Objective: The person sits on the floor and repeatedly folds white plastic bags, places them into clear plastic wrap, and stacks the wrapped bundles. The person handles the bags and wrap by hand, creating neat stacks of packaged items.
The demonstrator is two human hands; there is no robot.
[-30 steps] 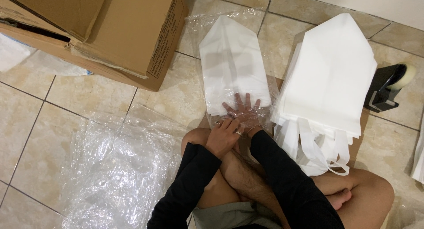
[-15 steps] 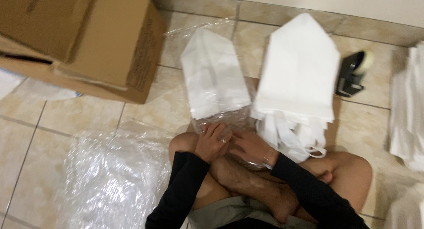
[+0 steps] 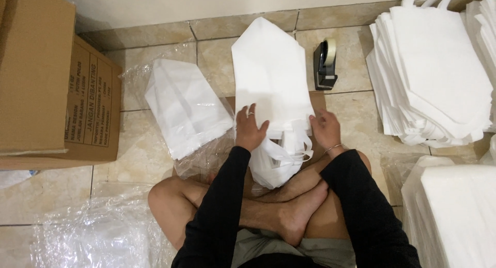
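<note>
A stack of white fabric bags [image 3: 271,77], folded to a point at the far end, lies on the tiled floor in front of my crossed legs. My left hand [image 3: 249,127] rests on the stack's near left side, fingers spread, a ring on one finger. My right hand [image 3: 324,128], with a thin bracelet at the wrist, presses the stack's near right edge beside the bag handles [image 3: 289,149]. To the left lies another bundle of white bags inside a clear plastic sleeve [image 3: 183,105]; neither hand touches it.
A large cardboard box [image 3: 51,82] stands at the left. A black tape dispenser [image 3: 325,64] sits behind the stack. More white bag piles [image 3: 434,71] fill the right side, with another at the lower right [image 3: 454,211]. Crumpled clear plastic [image 3: 93,232] lies at lower left.
Both hands have left the plastic-sleeved bundle and moved right onto the loose stack of white bags. The view has shifted right, bringing more bag piles into sight.
</note>
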